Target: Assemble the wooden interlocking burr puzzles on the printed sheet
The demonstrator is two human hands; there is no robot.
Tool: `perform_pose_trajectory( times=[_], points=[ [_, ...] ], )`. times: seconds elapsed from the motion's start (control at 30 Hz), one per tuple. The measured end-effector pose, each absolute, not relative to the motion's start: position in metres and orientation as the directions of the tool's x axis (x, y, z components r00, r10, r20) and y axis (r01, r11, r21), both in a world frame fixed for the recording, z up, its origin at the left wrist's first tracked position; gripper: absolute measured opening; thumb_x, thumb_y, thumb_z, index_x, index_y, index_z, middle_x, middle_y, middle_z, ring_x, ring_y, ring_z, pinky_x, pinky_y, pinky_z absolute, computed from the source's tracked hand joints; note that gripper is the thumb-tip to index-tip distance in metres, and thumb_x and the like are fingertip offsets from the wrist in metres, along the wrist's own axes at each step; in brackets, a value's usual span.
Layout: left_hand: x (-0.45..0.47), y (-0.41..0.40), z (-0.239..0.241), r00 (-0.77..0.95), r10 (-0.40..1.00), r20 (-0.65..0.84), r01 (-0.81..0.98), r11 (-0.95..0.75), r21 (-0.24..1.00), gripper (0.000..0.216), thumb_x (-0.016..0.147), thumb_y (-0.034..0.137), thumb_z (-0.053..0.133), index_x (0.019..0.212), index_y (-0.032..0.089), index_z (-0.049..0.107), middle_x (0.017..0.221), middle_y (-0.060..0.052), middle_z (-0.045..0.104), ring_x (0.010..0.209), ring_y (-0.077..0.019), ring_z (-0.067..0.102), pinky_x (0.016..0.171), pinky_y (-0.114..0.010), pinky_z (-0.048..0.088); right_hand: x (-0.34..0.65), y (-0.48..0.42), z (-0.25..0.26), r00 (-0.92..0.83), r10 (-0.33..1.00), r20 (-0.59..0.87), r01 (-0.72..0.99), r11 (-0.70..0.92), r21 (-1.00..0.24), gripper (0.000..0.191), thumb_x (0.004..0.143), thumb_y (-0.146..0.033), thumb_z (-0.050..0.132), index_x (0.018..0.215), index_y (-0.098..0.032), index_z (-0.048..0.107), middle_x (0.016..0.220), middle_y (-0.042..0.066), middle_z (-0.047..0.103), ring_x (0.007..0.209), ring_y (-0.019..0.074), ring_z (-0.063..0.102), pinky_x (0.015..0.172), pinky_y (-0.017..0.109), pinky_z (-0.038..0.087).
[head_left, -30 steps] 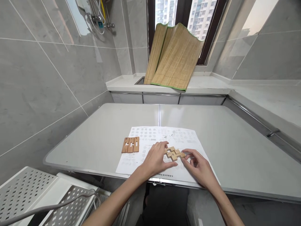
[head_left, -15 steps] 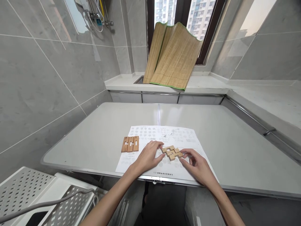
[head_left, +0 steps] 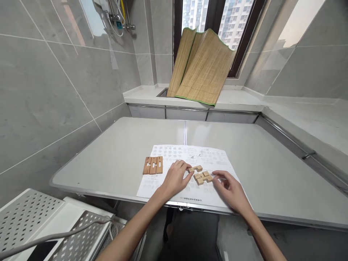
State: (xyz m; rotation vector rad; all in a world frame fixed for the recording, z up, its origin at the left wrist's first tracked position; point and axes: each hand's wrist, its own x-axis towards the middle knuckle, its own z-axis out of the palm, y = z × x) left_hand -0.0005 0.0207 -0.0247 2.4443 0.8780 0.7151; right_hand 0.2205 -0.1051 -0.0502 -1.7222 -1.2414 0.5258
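Observation:
On a printed sheet [head_left: 201, 155] on the grey table lie light wooden puzzle pieces. My left hand [head_left: 176, 177] pinches the left end of one separate notched piece [head_left: 196, 168]. My right hand [head_left: 230, 187] holds the right end of the joined pieces [head_left: 203, 177] just below it, fingers curled. A narrow gap separates the two parts. Three darker wooden pieces [head_left: 152, 165] lie side by side at the sheet's left edge, untouched.
The grey table [head_left: 114, 159] meets tiled walls on the left. A rolled bamboo mat [head_left: 202, 69] leans against the window on the back ledge. A white perforated rack [head_left: 32, 221] with a cable stands at lower left.
The wooden cluster has come apart: my left hand has drawn one piece up and away to the left, while my right hand keeps the remaining joined pieces.

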Motion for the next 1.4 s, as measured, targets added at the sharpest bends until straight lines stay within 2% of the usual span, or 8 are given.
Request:
perform_pose_trajectory(
  times=[0.1, 0.27, 0.5, 0.63, 0.77, 0.97, 1.27, 1.4],
  points=[
    [-0.002, 0.022, -0.023, 0.604, 0.738, 0.301, 0.424, -0.617, 0.663, 0.024, 0.103, 0.041, 0.054, 0.109, 0.022, 0.068, 0.107, -0.009, 0.07, 0.102, -0.0269, 0.065, 0.089, -0.043, 0.052, 0.222, -0.103, -0.045, 0.409, 0.896, 0.175, 0.519, -0.07, -0.852, 0.037, 0.093, -0.052, 0.059, 0.113, -0.023, 0.07, 0.104, 0.008, 0.075, 0.066, 0.0192, 0.06, 0.068, 0.035, 0.052],
    [-0.005, 0.019, -0.01, 0.57, 0.799, 0.192, 0.291, -0.414, 0.862, 0.031, 0.1, 0.047, 0.057, 0.111, 0.023, 0.073, 0.112, -0.008, 0.074, 0.102, -0.0252, 0.068, 0.091, -0.039, 0.054, 0.222, -0.09, -0.024, 0.334, 0.925, 0.18, 0.46, 0.006, -0.888, 0.042, 0.096, -0.058, 0.061, 0.12, -0.025, 0.069, 0.122, 0.01, 0.074, 0.105, 0.0269, 0.07, 0.082, 0.035, 0.054],
    [0.0, 0.007, 0.007, 0.651, 0.747, 0.131, 0.13, -0.28, 0.951, 0.039, 0.102, 0.053, 0.052, 0.114, 0.022, 0.071, 0.114, -0.008, 0.076, 0.107, -0.0248, 0.07, 0.096, -0.038, 0.054, 0.206, -0.07, 0.01, 0.113, 0.99, 0.087, 0.364, 0.041, -0.931, 0.046, 0.098, -0.065, 0.058, 0.115, -0.023, 0.068, 0.091, 0.006, 0.073, 0.082, 0.0228, 0.068, 0.075, 0.034, 0.054],
    [0.001, 0.007, -0.003, 0.593, 0.786, 0.177, 0.224, -0.372, 0.901, 0.039, 0.101, 0.052, 0.055, 0.121, 0.021, 0.067, 0.106, -0.008, 0.075, 0.099, -0.024, 0.07, 0.089, -0.037, 0.054, 0.206, -0.07, 0.02, 0.234, 0.967, 0.098, 0.252, 0.037, -0.967, 0.055, 0.09, -0.071, 0.065, 0.111, -0.02, 0.068, 0.099, 0.01, 0.074, 0.08, 0.022, 0.067, 0.066, 0.031, 0.051],
    [0.013, 0.017, -0.02, 0.655, 0.719, 0.233, 0.417, -0.601, 0.682, 0.031, 0.098, 0.044, 0.061, 0.116, 0.019, 0.07, 0.106, -0.009, 0.072, 0.104, -0.0275, 0.067, 0.09, -0.04, 0.051, 0.215, -0.08, 0.025, 0.355, 0.934, 0.044, 0.158, -0.013, -0.987, 0.061, 0.082, -0.071, 0.073, 0.112, -0.019, 0.071, 0.108, 0.014, 0.076, 0.085, 0.0237, 0.068, 0.065, 0.031, 0.051],
    [0.038, 0.031, -0.02, 0.729, 0.664, 0.167, 0.559, -0.718, 0.415, 0.031, 0.1, 0.042, 0.06, 0.101, 0.015, 0.073, 0.104, -0.013, 0.073, 0.103, -0.0316, 0.067, 0.09, -0.042, 0.048, 0.23, -0.093, 0.013, 0.414, 0.91, -0.032, 0.074, -0.069, -0.995, 0.057, 0.079, -0.064, 0.081, 0.112, -0.018, 0.074, 0.111, 0.013, 0.077, 0.085, 0.0224, 0.067, 0.066, 0.03, 0.049],
    [0.029, 0.042, -0.017, 0.82, 0.539, 0.19, 0.436, -0.805, 0.402, 0.022, 0.097, 0.04, 0.064, 0.1, 0.018, 0.065, 0.108, -0.01, 0.069, 0.102, -0.0291, 0.065, 0.088, -0.039, 0.048, 0.231, -0.083, -0.007, 0.416, 0.909, -0.023, -0.043, -0.005, -0.999, 0.054, 0.079, -0.064, 0.083, 0.108, -0.019, 0.075, 0.091, 0.007, 0.075, 0.073, 0.0168, 0.062, 0.059, 0.026, 0.046],
    [0.029, 0.053, -0.02, 0.742, 0.64, 0.203, 0.432, -0.686, 0.586, 0.019, 0.101, 0.039, 0.055, 0.104, 0.02, 0.057, 0.1, -0.008, 0.07, 0.09, -0.0268, 0.067, 0.075, -0.036, 0.046, 0.231, -0.069, -0.014, 0.379, 0.925, -0.033, -0.11, 0.009, -0.994, 0.054, 0.08, -0.057, 0.085, 0.12, -0.023, 0.073, 0.094, 0.005, 0.076, 0.073, 0.0157, 0.062, 0.06, 0.025, 0.048]
  ],
)
